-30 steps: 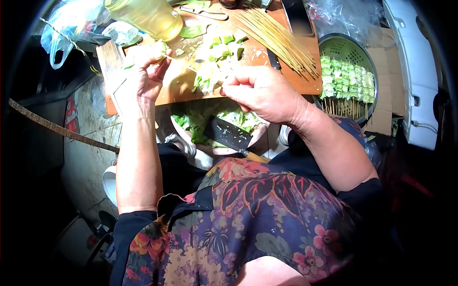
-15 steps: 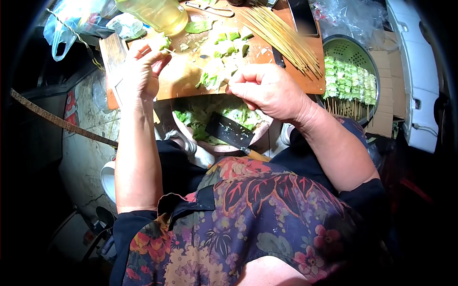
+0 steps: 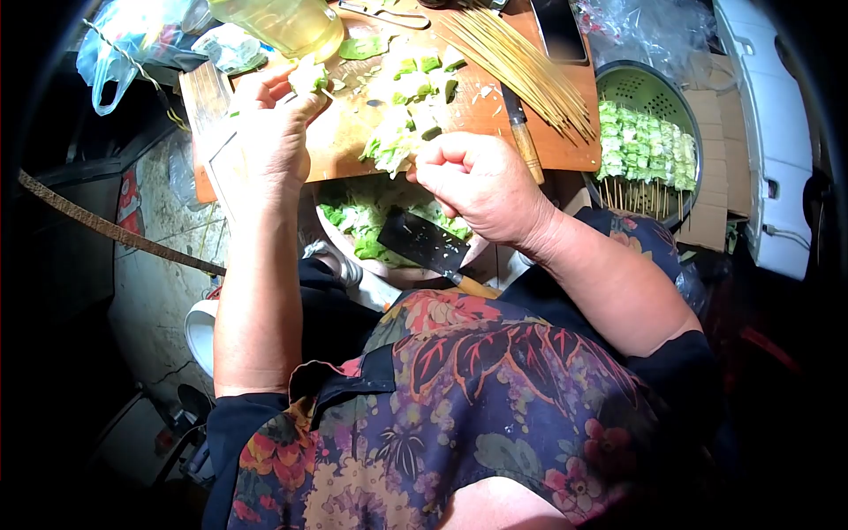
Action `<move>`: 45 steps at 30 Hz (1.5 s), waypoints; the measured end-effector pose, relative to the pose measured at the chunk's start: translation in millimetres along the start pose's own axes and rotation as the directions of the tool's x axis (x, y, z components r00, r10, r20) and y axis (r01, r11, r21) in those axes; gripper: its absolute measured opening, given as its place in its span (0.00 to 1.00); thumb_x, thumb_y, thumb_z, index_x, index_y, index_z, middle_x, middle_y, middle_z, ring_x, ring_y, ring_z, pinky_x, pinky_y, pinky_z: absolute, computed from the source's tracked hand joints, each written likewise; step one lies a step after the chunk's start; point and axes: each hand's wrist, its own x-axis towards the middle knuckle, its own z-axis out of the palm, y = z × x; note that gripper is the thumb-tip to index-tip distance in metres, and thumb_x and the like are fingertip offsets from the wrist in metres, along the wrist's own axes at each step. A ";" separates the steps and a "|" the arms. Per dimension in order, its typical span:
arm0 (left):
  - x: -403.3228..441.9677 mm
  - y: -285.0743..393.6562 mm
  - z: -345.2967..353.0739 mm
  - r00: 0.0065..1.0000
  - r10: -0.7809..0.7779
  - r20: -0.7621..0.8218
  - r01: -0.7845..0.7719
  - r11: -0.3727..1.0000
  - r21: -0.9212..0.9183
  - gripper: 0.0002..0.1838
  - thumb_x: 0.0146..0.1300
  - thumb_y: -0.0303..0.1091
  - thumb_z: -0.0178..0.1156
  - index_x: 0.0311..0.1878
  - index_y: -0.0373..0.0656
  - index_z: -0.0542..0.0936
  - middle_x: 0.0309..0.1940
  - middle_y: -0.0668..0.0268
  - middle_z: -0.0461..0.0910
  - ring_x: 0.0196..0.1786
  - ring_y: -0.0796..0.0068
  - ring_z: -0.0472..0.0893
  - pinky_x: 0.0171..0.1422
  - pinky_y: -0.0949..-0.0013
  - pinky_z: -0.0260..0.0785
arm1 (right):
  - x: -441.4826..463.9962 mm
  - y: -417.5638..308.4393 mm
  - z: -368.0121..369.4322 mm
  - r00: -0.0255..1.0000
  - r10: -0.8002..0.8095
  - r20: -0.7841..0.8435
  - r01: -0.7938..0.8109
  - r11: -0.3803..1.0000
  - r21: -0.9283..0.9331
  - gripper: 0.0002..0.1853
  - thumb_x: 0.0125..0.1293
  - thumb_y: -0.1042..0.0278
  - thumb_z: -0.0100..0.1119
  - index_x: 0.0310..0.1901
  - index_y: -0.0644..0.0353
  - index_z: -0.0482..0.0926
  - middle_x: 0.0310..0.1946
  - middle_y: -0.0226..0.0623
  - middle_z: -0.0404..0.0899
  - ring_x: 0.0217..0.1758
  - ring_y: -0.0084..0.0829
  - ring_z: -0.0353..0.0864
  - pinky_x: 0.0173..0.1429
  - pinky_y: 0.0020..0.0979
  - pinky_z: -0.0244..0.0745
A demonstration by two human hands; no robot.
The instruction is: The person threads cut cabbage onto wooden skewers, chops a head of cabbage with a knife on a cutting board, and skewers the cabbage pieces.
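My left hand [image 3: 281,119] is closed on a piece of leafy green [image 3: 308,78], pale at its base, above the left of the wooden cutting board [image 3: 340,159]. A thin pale tip shows beside its thumb. My right hand [image 3: 481,181] is pinched closed at the board's front edge. Its fingertips touch or nearly touch a clump of cut greens [image 3: 389,146]; what they hold is hidden. More chopped pieces [image 3: 424,79] lie behind. Below the board, a cleaver [image 3: 424,243] rests across a basin [image 3: 481,261] of greens.
Bamboo skewers [image 3: 521,71] lie at the board's right, over a wooden-handled knife [image 3: 527,146]. A green colander [image 3: 649,84] holds several skewers of threaded greens [image 3: 649,146]. A jar of yellowish liquid [image 3: 283,26], a peeler [image 3: 384,15] and a phone [image 3: 559,31] are at the back.
My left hand has turned and moved slightly right, showing more of the leafy piece. My right hand has shifted slightly left, uncovering the knife handle.
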 end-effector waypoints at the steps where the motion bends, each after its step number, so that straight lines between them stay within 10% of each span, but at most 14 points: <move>1: -1.8 -0.6 2.4 1.000 0.023 -0.013 -0.023 0.999 0.030 0.23 0.49 0.14 0.61 0.51 0.33 0.72 0.48 0.52 0.75 0.46 0.63 0.80 0.50 0.63 0.79 | -0.5 0.7 1.1 1.000 -0.005 -0.005 0.005 1.000 0.024 0.07 0.68 0.70 0.54 0.35 0.63 0.76 0.18 0.23 0.70 0.20 0.12 0.68 0.26 0.18 0.64; 14: -39.0 9.3 34.9 0.953 -0.202 0.225 0.220 0.974 -0.054 0.22 0.49 0.17 0.53 0.51 0.37 0.76 0.44 0.58 0.77 0.41 0.74 0.78 0.46 0.74 0.73 | 5.6 -1.2 0.4 0.982 -0.077 -0.174 0.070 0.997 -0.046 0.08 0.67 0.70 0.55 0.31 0.62 0.75 0.18 0.22 0.71 0.21 0.12 0.68 0.27 0.18 0.65; 25: -31.5 10.9 32.3 0.987 -0.009 0.160 0.013 1.000 -0.020 0.21 0.52 0.17 0.51 0.52 0.32 0.73 0.43 0.59 0.77 0.37 0.75 0.79 0.42 0.72 0.78 | 17.8 6.9 -3.2 0.940 -0.264 -0.218 0.186 0.928 -0.324 0.06 0.66 0.69 0.56 0.32 0.60 0.76 0.16 0.20 0.69 0.20 0.12 0.68 0.26 0.19 0.64; 33: -25.8 12.9 26.3 0.969 -0.227 0.095 0.236 0.967 -0.100 0.23 0.52 0.18 0.50 0.55 0.31 0.70 0.43 0.58 0.76 0.35 0.70 0.80 0.37 0.68 0.80 | 16.3 4.0 -1.3 0.921 -0.335 -0.198 0.235 0.884 -0.404 0.05 0.65 0.71 0.55 0.33 0.61 0.76 0.17 0.19 0.68 0.21 0.10 0.63 0.26 0.20 0.61; 45: -13.4 9.0 11.4 0.908 -0.391 0.149 0.415 0.888 -0.199 0.16 0.57 0.26 0.54 0.50 0.34 0.74 0.41 0.62 0.76 0.35 0.74 0.77 0.37 0.69 0.77 | 12.6 -4.2 -4.9 0.994 -0.056 -0.096 0.062 0.996 0.060 0.06 0.65 0.71 0.56 0.31 0.62 0.77 0.18 0.21 0.70 0.23 0.12 0.68 0.29 0.20 0.64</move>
